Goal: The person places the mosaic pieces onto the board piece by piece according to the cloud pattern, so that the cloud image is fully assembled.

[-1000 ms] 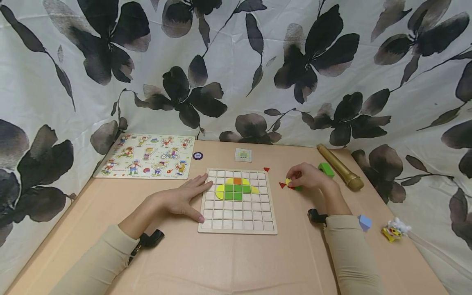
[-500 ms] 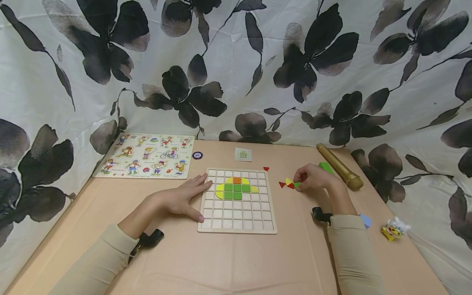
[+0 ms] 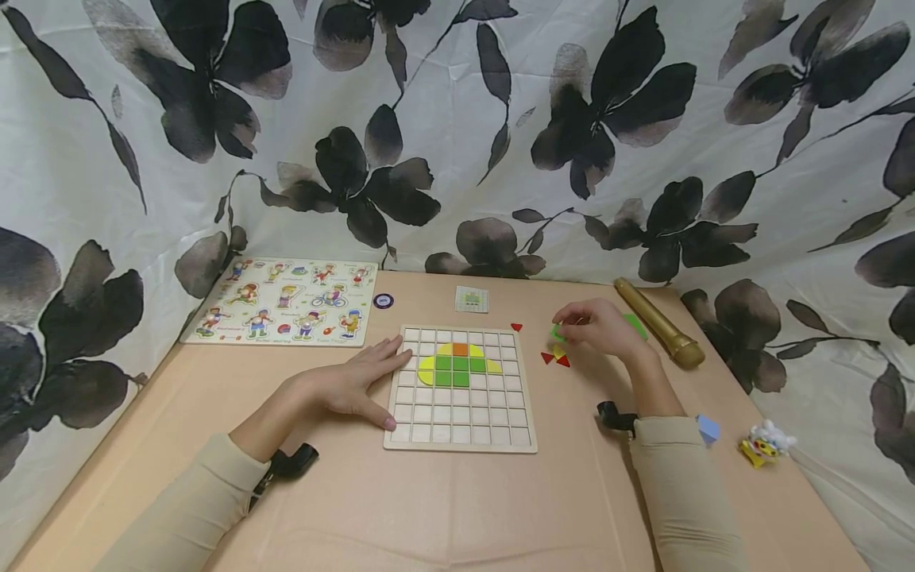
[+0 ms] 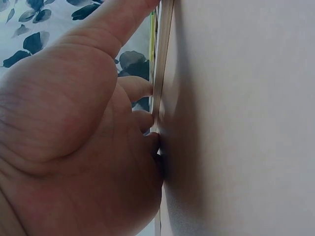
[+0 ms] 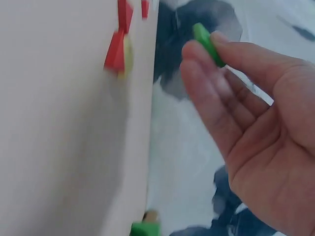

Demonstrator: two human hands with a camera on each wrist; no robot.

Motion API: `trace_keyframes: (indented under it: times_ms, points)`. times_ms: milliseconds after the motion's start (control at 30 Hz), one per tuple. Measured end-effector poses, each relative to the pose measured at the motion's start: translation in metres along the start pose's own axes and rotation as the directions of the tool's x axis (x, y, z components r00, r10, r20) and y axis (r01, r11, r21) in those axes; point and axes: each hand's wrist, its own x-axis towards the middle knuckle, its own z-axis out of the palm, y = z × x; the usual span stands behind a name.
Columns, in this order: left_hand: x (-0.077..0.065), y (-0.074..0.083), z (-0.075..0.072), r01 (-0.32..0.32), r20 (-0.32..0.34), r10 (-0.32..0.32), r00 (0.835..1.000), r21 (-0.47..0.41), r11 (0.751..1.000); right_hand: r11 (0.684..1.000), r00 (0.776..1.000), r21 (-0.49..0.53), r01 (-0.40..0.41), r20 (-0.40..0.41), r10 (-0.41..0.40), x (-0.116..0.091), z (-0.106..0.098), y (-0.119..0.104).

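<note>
Your right hand pinches a green piece between thumb and fingers, held above the bench, to the right of the board and apart from it. Two red triangles and a yellow piece lie on the bench near that hand. Your left hand grasps nothing; fingers extended and spread, it rests along the board's left edge. Green, yellow and orange tiles sit in the board's upper cells.
</note>
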Motion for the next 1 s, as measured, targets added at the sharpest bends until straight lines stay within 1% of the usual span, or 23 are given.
trace_keyframes:
  times_ms: [100,233,300,500,600,767,1000]
  points:
    - [0.0,0.0,0.0,0.001,0.0,-0.001,1.0,-0.004,1.0,1.0,1.0,-0.008,0.024,0.012,-0.023,0.005,0.01,-0.014]
    - [-0.001,0.001,0.001,0.004,0.002,-0.004,1.0,-0.005,1.0,0.999,0.996,-0.022,0.041,0.076,-0.039,0.012,0.028,-0.034]
    - [-0.001,0.001,0.001,0.003,0.003,-0.003,1.0,-0.003,1.0,0.999,0.993,-0.006,0.041,0.111,-0.04,0.014,0.037,-0.046]
    - [0.0,0.002,0.0,0.005,0.002,-0.005,1.0,0.001,1.0,0.993,0.975,0.002,0.12,0.186,-0.118,0.02,0.061,-0.07]
    - [0.0,0.001,0.0,0.007,0.002,-0.007,1.0,0.001,1.0,0.99,0.962,0.004,0.143,0.235,-0.14,0.021,0.072,-0.077]
    - [0.0,0.001,0.0,0.006,0.001,-0.006,1.0,0.0,1.0,0.99,0.942,-0.008,0.143,0.309,-0.134,0.022,0.085,-0.082]
    - [0.0,0.001,0.0,0.008,-0.001,-0.007,1.0,0.005,1.0,0.99,0.921,-0.076,0.122,0.379,-0.084,0.022,0.096,-0.082]
